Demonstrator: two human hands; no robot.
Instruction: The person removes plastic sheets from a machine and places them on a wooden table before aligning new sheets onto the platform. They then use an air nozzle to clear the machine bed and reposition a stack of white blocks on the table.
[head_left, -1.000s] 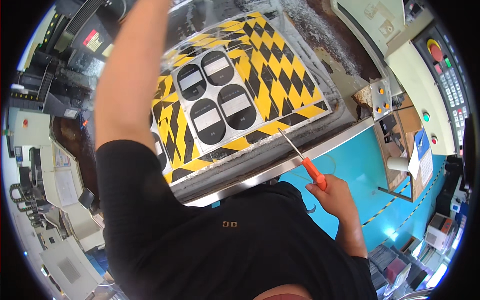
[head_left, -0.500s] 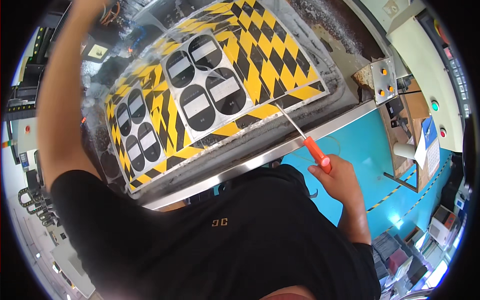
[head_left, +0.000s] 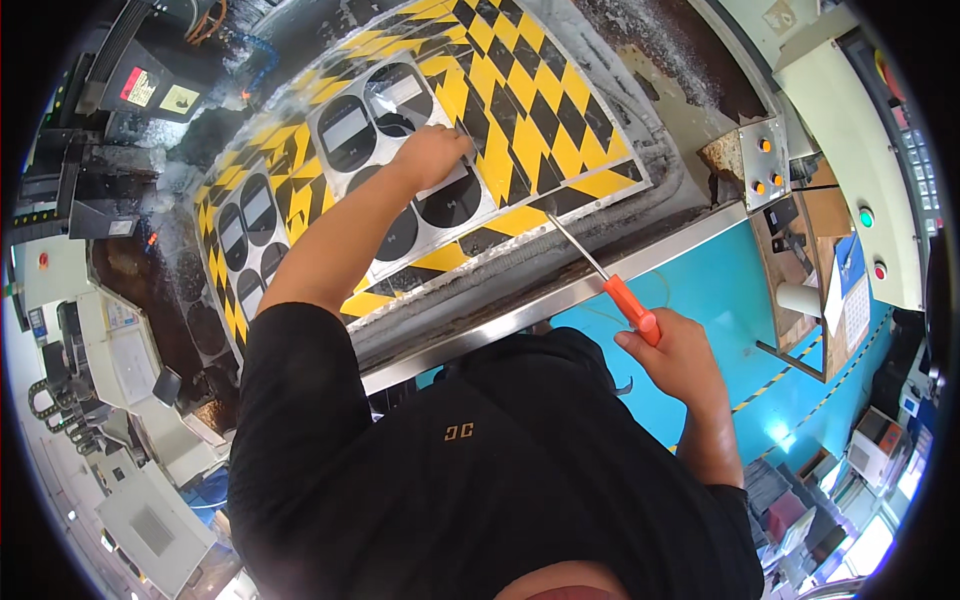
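Right hand point(head_left: 676, 352): fingers clamped round orange-handled screwdriver point(head_left: 630, 302), shaft slanting up-left, tip at near edge of yellow-and-black board point(head_left: 515, 125). Left hand point(head_left: 430, 158) stretched over board, amid black rounded panels point(head_left: 346, 152); fingertips partly hidden, cannot tell whether apart or together. Steel rim point(head_left: 500, 325) along front. Blue floor point(head_left: 705, 290) beyond rim.

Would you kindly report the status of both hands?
Right hand gripping orange-handled tool. Left hand over black-oval panel, contact unclear. Left forearm hiding part of panel.
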